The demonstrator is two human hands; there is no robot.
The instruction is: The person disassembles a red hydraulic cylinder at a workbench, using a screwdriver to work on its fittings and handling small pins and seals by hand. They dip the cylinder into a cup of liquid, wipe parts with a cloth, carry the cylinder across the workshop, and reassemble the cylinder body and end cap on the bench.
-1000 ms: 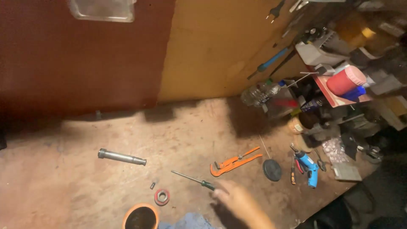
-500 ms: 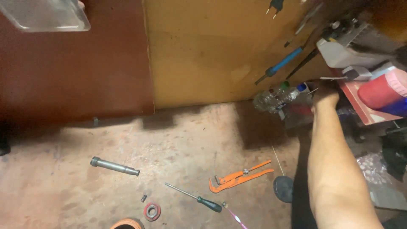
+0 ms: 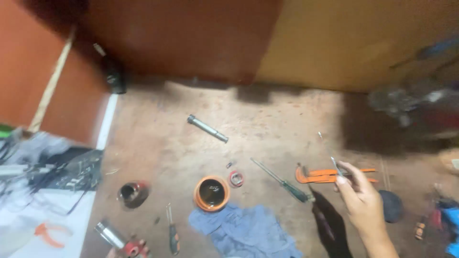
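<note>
A worn brown counter (image 3: 267, 124) runs under dark red and yellow wall panels. The right hand (image 3: 362, 198) hovers above an orange pipe wrench (image 3: 330, 175), fingers pinched on a small thin metal piece (image 3: 335, 166). An orange cup (image 3: 211, 193), dark inside with contents unclear, sits against a grey-blue rag (image 3: 248, 231). A screwdriver (image 3: 283, 181) lies between.

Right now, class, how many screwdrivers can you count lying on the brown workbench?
2. A long dark-handled screwdriver lies between the small red ring and the orange pipe wrench. A shorter screwdriver lies left of the blue-grey cloth. Blurred clutter at the edges may hide more.
</note>
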